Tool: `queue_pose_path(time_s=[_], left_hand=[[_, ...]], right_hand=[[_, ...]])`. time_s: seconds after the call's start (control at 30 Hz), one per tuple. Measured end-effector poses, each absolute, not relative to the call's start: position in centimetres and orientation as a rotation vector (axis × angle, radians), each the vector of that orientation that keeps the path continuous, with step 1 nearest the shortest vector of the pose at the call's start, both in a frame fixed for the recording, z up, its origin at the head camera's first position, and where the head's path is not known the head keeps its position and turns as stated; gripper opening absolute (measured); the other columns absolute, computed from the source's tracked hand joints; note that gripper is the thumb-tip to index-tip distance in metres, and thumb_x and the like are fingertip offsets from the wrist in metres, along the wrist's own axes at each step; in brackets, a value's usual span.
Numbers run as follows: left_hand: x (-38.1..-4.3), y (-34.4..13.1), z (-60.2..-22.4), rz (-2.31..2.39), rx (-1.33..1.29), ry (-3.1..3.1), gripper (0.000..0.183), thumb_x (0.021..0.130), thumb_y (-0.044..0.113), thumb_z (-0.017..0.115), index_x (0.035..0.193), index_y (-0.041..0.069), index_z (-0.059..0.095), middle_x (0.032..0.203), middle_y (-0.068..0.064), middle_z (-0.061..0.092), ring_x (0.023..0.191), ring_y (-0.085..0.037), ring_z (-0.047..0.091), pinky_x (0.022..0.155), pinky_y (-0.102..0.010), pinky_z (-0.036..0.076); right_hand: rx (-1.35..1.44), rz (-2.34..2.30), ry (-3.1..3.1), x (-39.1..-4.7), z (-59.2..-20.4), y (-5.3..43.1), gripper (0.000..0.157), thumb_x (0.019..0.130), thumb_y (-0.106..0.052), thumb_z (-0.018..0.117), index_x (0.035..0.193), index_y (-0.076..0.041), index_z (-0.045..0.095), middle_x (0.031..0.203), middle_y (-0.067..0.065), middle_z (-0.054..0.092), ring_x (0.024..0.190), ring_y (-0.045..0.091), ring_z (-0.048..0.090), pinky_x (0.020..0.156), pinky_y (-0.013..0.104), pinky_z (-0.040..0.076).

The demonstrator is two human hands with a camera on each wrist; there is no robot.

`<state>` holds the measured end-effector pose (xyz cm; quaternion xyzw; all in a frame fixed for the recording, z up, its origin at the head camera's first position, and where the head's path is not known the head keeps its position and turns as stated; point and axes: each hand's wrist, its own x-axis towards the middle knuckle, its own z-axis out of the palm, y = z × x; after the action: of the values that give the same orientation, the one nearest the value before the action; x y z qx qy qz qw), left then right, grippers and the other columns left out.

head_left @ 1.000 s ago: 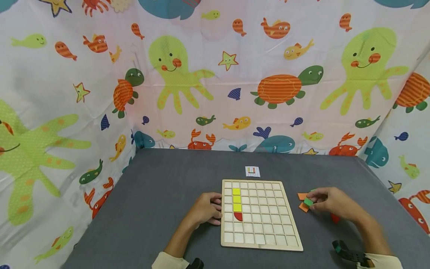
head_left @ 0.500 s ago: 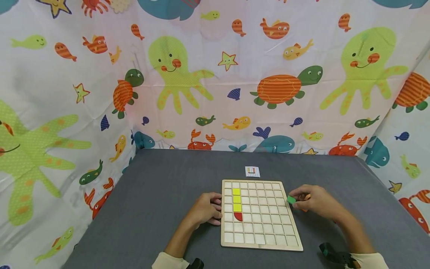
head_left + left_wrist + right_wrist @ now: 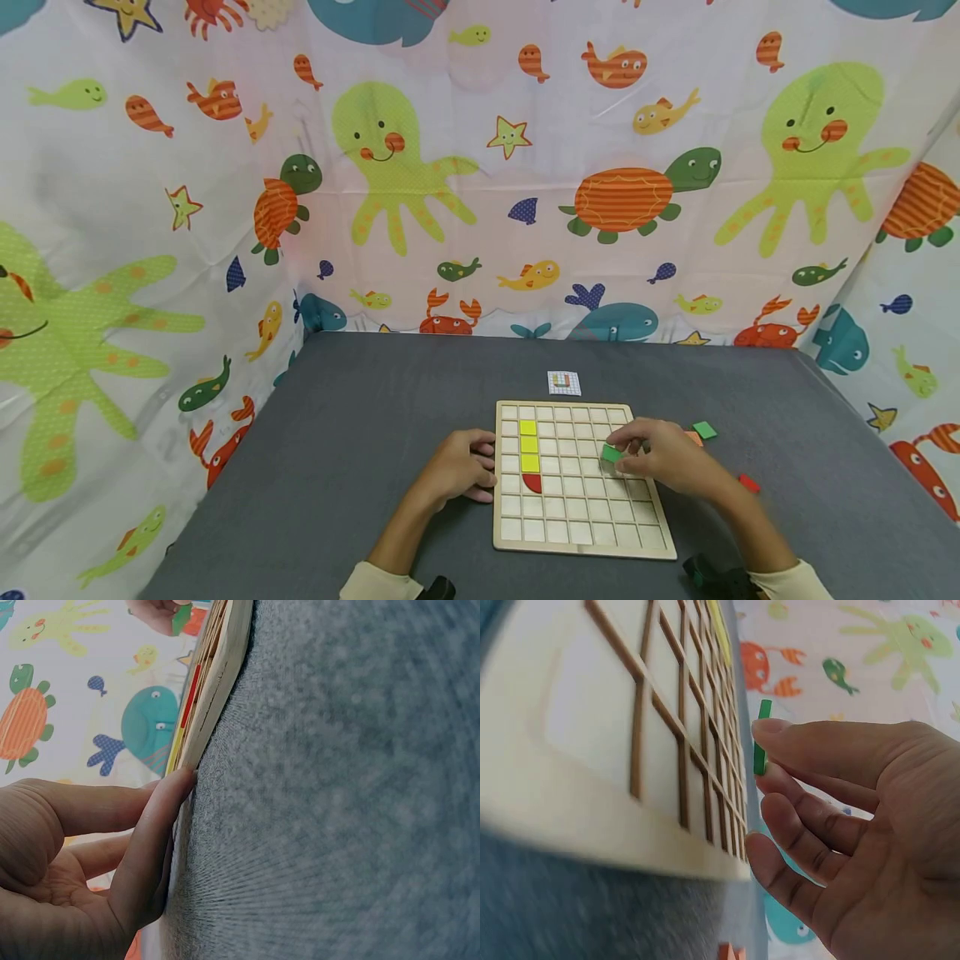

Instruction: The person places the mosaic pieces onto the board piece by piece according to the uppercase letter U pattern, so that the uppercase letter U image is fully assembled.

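Note:
A pale wooden grid board [image 3: 585, 551] lies on the grey table. In one of its left columns sit yellow square tiles [image 3: 528, 444], with a red quarter-round tile [image 3: 532, 483] just below them. My right hand [image 3: 667, 457] is over the board's right side and pinches a green square tile [image 3: 611, 453] between thumb and fingertips. Seen from the right wrist, that green tile [image 3: 763, 739] stands edge-on, apart from the grid. At the board's left edge rests my left hand [image 3: 457, 468]; the left wrist view has its extended fingers [image 3: 154, 840] touching the rim.
Right of the board lie a loose green tile [image 3: 704, 430], an orange tile [image 3: 695, 437] partly behind my hand, and a red piece [image 3: 749, 484]. A small printed pattern card [image 3: 564, 382] lies beyond the board. A sea-animal curtain [image 3: 465, 183] hangs behind the table [image 3: 390, 392].
My right hand has moved left from the loose pieces to above the board, carrying the green tile. The loose green and red pieces are uncovered. My left hand stays in place.

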<state>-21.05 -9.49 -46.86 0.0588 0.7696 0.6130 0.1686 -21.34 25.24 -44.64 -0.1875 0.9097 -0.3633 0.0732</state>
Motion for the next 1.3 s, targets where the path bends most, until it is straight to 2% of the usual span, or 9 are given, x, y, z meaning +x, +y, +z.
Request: queue_pose_path(time_s=[0.43,0.63,1.3], left_hand=[[-21.1,-9.5,-46.8,1.74,0.161,2.188,0.066,0.08,-0.02,0.074,0.143,-0.008,0.058,0.121,-0.02,0.06,0.099,-0.025,0.069,0.061,-0.04,0.068],[-21.1,-9.5,-46.9,1.74,0.158,2.187,0.066,0.081,-0.019,0.073,0.144,-0.007,0.058,0.121,-0.019,0.06,0.099,-0.025,0.069,0.062,-0.039,0.068],[-21.1,-9.5,-47.0,1.748,0.155,2.174,0.066,0.081,-0.02,0.074,0.143,-0.006,0.058,0.122,-0.019,0.06,0.099,-0.025,0.069,0.062,-0.04,0.068]], right_hand=[[-0.736,-1.113,2.651,-20.9,-45.7,22.1,0.03,0.088,-0.016,0.086,0.116,-0.008,0.077,0.101,-0.001,0.068,0.089,0.009,0.06,0.075,0.025,0.055],[-0.719,-1.129,2.594,-20.5,-45.6,20.6,0.034,0.091,-0.021,0.085,0.12,-0.007,0.075,0.104,-0.001,0.069,0.092,0.011,0.062,0.078,0.026,0.057],[-0.76,-1.046,2.656,-20.4,-45.8,18.6,0.036,0.089,-0.017,0.087,0.122,-0.009,0.076,0.101,-0.005,0.069,0.091,0.013,0.063,0.076,0.027,0.056]])
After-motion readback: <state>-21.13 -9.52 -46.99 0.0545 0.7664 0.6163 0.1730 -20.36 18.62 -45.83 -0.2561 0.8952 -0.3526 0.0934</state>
